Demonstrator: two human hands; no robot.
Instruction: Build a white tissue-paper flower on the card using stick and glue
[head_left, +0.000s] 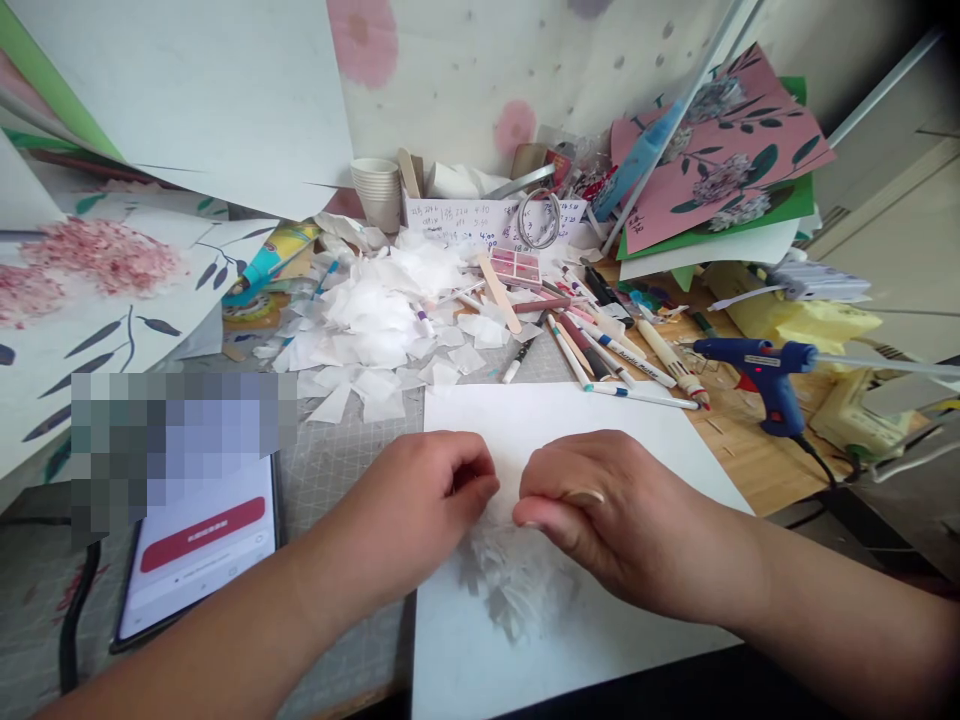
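Note:
Over a white sheet of paper (645, 640) I have both hands close together. Below them, a ruffled cluster of white tissue paper pieces (514, 585) lies on the sheet, its upper part partly hidden. My left hand (431, 505) is closed in a pinch, thumb against curled fingers; whatever is between them is hidden. Facing it, my right hand (622, 520) is closed, thumb pressed to the bent fingers. A small pale edge shows in its grip, too little to name. A heap of cut white tissue squares (382, 300) spreads behind my hands.
Markers (592, 350) and a craft stick (500, 293) lie behind the sheet. At right stands a blue hot glue gun (772, 375) with its cord. A phone (206, 530) lies at left. Paper cups (376, 193) and flower pictures (727, 160) are at the back.

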